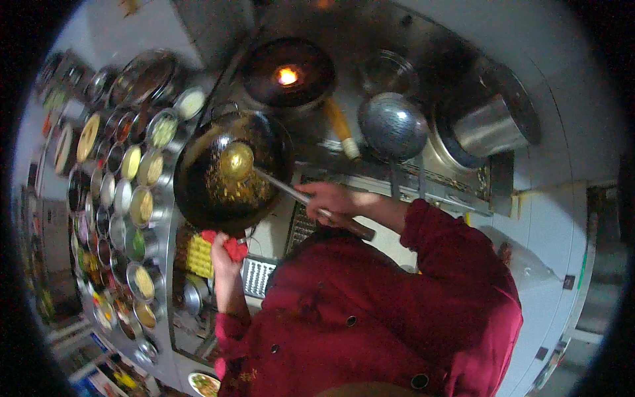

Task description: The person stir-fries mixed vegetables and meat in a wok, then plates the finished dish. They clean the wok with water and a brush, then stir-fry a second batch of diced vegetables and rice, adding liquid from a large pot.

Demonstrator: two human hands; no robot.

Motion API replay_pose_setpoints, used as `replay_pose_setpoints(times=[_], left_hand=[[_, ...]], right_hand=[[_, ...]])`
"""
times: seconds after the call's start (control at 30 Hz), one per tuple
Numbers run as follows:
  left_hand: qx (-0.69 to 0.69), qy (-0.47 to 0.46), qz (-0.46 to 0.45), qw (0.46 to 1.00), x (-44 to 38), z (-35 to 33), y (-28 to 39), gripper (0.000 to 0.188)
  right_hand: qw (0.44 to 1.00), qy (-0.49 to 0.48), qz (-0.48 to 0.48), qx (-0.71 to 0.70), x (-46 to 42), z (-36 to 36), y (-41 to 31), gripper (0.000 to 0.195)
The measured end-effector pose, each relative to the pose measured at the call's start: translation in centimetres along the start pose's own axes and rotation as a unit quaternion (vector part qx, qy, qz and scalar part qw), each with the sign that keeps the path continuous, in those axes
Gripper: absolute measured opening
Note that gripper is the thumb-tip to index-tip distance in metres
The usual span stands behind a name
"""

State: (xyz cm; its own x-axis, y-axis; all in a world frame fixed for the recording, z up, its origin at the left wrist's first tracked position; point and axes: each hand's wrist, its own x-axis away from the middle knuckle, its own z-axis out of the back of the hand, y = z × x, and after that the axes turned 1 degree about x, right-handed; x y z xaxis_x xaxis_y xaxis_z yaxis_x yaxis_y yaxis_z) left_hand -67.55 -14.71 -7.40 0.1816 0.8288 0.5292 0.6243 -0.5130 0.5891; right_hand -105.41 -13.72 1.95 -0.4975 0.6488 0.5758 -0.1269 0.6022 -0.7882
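My left hand [224, 253] grips the near rim of a dark wok [191, 208] through a folded red cloth [237, 248]. The wok is held away from the burner, above the gap beside the counter. In my right hand [330, 201] is the handle of a metal ladle [280, 184]. Its bowl [237, 161] rests over the inside of the wok and looks yellowish and shiny. Small chopped brown bits [238, 191] lie in the wok below the bowl; what they are I cannot tell.
A lit burner [287, 77] glows behind the wok. A wooden-handled tool [341, 128], a perforated strainer [393, 124] and a large steel pot [488, 124] stand to the right. Several metal bowls of ingredients [144, 206] cover the left counter. A plate of food [204, 384] sits at the bottom.
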Motion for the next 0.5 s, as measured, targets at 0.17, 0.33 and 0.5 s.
replay_pose_setpoints(times=[0.17,0.33,0.5], left_hand=[[-0.066,-0.014,0.058,0.996,-16.8,-13.2,2.0,0.009],[-0.099,-0.075,0.093,0.988,-29.9,-20.0,3.0,0.005],[-0.204,-0.144,0.118,0.961,-38.9,-24.4,1.7,0.012]], right_hand=[[0.958,0.078,0.086,-0.264,-4.1,7.0,-0.8,0.055],[0.931,0.138,0.122,-0.314,-9.7,11.1,-4.7,0.024],[0.932,0.342,0.092,-0.075,-14.0,17.3,-1.2,0.039]])
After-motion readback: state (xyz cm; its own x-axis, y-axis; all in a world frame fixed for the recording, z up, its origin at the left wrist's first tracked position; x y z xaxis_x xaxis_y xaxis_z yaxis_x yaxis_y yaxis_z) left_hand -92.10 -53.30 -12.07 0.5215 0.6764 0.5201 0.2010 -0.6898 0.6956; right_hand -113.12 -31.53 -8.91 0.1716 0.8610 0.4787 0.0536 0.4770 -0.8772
